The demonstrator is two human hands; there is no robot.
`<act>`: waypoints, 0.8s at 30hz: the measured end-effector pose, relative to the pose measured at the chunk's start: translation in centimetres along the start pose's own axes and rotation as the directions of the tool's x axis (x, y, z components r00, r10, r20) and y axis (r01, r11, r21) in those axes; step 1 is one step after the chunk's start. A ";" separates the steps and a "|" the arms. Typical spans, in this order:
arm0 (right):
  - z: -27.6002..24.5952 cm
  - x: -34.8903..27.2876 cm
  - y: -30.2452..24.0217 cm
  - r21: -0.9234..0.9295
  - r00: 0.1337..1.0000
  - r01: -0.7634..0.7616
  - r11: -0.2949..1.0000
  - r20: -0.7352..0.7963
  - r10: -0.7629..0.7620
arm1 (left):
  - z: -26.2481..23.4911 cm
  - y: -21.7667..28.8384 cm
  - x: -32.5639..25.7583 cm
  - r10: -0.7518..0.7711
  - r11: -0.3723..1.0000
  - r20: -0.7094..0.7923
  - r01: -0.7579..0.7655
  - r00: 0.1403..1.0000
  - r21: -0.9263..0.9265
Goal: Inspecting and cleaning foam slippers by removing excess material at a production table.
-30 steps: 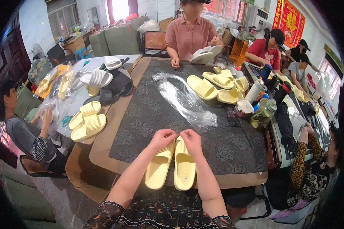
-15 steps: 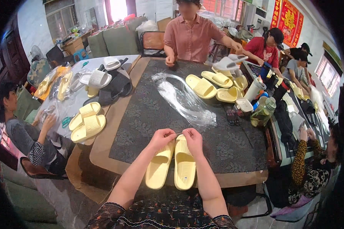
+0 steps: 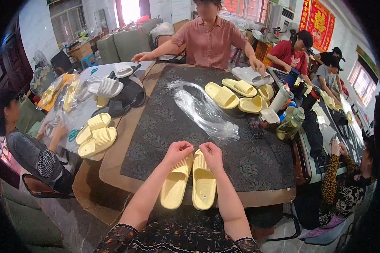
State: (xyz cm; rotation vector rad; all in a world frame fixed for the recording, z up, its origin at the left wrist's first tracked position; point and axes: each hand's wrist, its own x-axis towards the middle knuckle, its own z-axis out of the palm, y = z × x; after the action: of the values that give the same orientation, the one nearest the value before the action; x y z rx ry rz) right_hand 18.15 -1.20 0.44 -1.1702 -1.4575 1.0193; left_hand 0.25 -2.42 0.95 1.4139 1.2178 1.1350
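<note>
A pair of yellow slippers lies side by side at the table's near edge: the left slipper (image 3: 173, 190), the right slipper (image 3: 203, 187), toes pointing away from me. Over the toe of the left one, my left hand (image 3: 178, 152) is closed in a pinch. My right hand (image 3: 212, 155) pinches likewise above the right slipper's toe, its fingertips close to the left's. Whatever lies between the fingertips is too small to make out. Beyond my hands is a heap of clear plastic bags (image 3: 200, 109) on the dark patterned tabletop (image 3: 152, 139).
Yellow slippers (image 3: 222, 96) and grey slippers (image 3: 251, 76) lie far right, beside a jar (image 3: 292, 124) and a white can (image 3: 281, 98). More yellow slippers (image 3: 100, 139), black slippers (image 3: 122, 99) and scissors (image 3: 73, 135) are on the left table. Several people sit or stand around.
The person across has set the grey slippers down on the table and stretched the other arm out toward the left. My hands have barely moved; the fingertips are slightly farther apart.
</note>
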 end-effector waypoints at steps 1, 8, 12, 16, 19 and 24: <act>-0.1 0.0 0.3 0.033 1.000 -0.023 0.999 0.010 0.022 | 0.1 0.1 0.0 0.001 1.000 0.003 -0.001 1.000 -0.001; -0.3 -0.3 -0.8 -0.073 0.991 0.068 0.995 0.120 -0.059 | 0.2 0.2 -0.1 0.021 0.999 0.074 -0.024 0.997 0.047; 0.0 -0.3 -1.0 0.022 0.996 0.013 1.000 0.091 -0.015 | 0.0 -0.2 0.0 0.026 0.999 0.017 -0.026 1.000 0.032; 0.0 -0.1 0.3 0.041 0.999 0.019 0.999 0.032 -0.021 | 0.1 -0.7 0.2 -0.005 1.000 0.001 0.005 1.000 0.005; 0.2 -0.3 -0.8 -0.022 0.996 0.037 0.999 0.077 -0.035 | 0.0 -0.7 0.0 0.010 1.000 0.022 -0.010 1.000 -0.030; 0.1 0.2 0.2 0.107 1.000 -0.029 0.994 -0.008 0.030 | 0.2 -0.1 0.0 0.022 0.999 0.023 -0.021 0.999 -0.043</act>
State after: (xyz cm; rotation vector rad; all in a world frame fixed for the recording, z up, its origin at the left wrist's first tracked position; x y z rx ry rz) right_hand 18.08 -1.01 0.29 -1.1210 -1.3652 1.0971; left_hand 0.40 -2.44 0.83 1.4080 1.1575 1.1494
